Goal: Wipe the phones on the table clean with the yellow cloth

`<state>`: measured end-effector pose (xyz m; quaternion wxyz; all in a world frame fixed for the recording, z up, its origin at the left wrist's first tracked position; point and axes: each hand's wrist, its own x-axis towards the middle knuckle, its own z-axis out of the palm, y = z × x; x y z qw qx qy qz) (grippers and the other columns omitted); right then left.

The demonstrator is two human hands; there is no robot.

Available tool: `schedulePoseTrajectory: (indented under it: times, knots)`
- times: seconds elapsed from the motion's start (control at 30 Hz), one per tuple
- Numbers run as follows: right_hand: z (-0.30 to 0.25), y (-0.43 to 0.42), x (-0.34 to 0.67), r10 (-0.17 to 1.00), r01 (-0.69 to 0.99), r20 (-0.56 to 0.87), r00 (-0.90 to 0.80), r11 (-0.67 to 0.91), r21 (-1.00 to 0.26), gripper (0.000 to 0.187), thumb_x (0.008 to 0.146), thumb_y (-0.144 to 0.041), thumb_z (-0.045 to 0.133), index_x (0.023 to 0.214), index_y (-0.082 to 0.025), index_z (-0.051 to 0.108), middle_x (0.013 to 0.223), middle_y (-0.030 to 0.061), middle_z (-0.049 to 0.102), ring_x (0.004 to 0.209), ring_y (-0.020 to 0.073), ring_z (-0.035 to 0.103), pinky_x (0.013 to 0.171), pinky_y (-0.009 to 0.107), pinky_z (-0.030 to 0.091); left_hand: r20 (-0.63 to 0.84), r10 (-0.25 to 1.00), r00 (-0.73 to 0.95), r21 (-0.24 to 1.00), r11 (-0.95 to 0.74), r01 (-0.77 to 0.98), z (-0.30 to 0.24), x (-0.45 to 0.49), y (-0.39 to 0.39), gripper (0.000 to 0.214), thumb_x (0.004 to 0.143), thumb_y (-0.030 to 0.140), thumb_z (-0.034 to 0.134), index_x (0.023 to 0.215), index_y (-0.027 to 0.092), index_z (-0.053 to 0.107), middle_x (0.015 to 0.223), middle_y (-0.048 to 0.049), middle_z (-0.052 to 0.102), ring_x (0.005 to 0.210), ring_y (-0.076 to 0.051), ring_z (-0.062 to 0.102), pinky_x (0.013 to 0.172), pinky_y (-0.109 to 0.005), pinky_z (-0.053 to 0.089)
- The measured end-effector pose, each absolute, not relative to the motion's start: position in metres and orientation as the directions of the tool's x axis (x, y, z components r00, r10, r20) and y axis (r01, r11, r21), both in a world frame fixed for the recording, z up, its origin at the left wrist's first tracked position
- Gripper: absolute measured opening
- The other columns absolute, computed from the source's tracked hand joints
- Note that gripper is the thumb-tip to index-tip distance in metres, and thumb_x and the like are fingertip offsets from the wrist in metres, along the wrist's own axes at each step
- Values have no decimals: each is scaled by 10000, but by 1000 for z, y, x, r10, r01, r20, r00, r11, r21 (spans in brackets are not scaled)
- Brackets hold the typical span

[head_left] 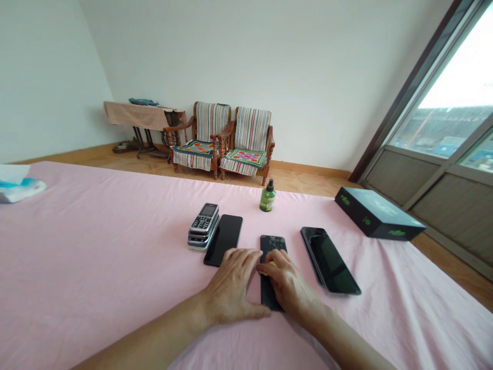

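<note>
A black smartphone (272,293) lies on the pink cloth in front of me, with pale marks or wet-looking spots near its top end. My right hand (287,282) is closed over its middle, fingers bent around a small pale-yellow piece (264,269), mostly hidden, perhaps cloth. Along the phone's left side rests my left hand (233,285), fingers stretched and thumb reaching the phone's lower edge. Another black smartphone (225,239) lies just beyond my left fingers. Left of that is a stack of several phones, topped by a silver keypad phone (205,218).
To the right lies a pair of stacked dark smartphones (334,262). A green spray bottle (267,196) stands farther back. Near the right edge sits a black box (379,213); a tissue pack (21,186) is far left. Two wooden armchairs (246,131) stand beyond the pink cloth (115,246).
</note>
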<state>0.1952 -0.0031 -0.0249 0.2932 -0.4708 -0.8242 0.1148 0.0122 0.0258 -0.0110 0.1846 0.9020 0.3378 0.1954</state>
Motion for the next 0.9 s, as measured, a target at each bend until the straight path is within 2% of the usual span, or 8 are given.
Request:
schedulePoseTrajectory:
  times: [0.1, 0.17, 0.3, 0.47, 0.63, 0.7, 0.8, 0.9]
  knots:
    - [-22, -18, 192, 869, 717, 334, -366, 492, -494, 286, 912, -31, 440, 904, -181, 684, 903, 74, 543, 862, 202, 490, 738, 323, 462, 178, 626, 759, 439, -741, 508, -10, 10, 28, 1007, 594, 599, 791, 1416, 194, 374, 1473, -144, 417, 1327, -355, 383, 1099, -516, 236]
    - [-22, -26, 189, 878, 722, 323, -354, 476, -502, 298, 908, -19, 436, 943, -184, 681, 909, 73, 545, 859, 202, 487, 729, 321, 459, 143, 608, 781, 431, -748, 504, -8, 9, 30, 972, 635, 632, 744, 1421, 187, 384, 1486, -144, 404, 1345, -355, 365, 1103, -529, 213]
    - [-23, -39, 187, 881, 734, 311, -357, 470, -490, 315, 882, 14, 459, 974, -190, 682, 903, 69, 553, 845, 204, 482, 700, 316, 447, 137, 588, 797, 429, -760, 488, -6, 8, 30, 981, 633, 673, 718, 1422, 185, 397, 1485, -138, 411, 1352, -348, 362, 1106, -520, 205]
    - [-24, -52, 184, 883, 743, 292, -368, 468, -478, 231, 893, -36, 515, 936, -197, 674, 872, 58, 555, 824, 199, 492, 680, 302, 447, 143, 570, 809, 428, -773, 468, -9, 6, 31, 991, 645, 699, 697, 1432, 182, 388, 1501, -134, 387, 1364, -343, 344, 1113, -519, 188]
    - [-25, -65, 192, 845, 712, 320, -428, 533, -457, 252, 901, -33, 453, 906, -182, 656, 854, 71, 564, 801, 199, 511, 659, 304, 461, 142, 561, 816, 417, -781, 464, -9, 5, 32, 981, 655, 693, 687, 1437, 188, 381, 1503, -133, 383, 1360, -347, 347, 1106, -521, 204]
    - [-25, -68, 199, 830, 673, 338, -444, 558, -486, 261, 880, -23, 454, 926, -187, 651, 873, 74, 572, 814, 202, 529, 667, 307, 473, 139, 562, 815, 412, -782, 469, -9, 6, 32, 973, 656, 681, 691, 1436, 187, 382, 1505, -139, 378, 1364, -347, 345, 1109, -520, 208]
    - [-26, -68, 205, 847, 629, 374, -378, 532, -567, 292, 863, -12, 442, 975, -197, 638, 909, 74, 574, 836, 194, 551, 698, 306, 491, 132, 559, 819, 406, -784, 469, -7, 7, 29, 1014, 625, 636, 739, 1433, 139, 383, 1506, -171, 363, 1371, -345, 339, 1126, -492, 225]
    - [-26, -64, 202, 851, 596, 389, -352, 524, -608, 261, 885, -27, 436, 956, -193, 625, 905, 72, 580, 843, 188, 553, 712, 302, 495, 131, 564, 815, 413, -779, 472, -6, 9, 25, 1006, 617, 535, 763, 1435, 100, 371, 1509, -190, 347, 1377, -350, 336, 1139, -462, 255]
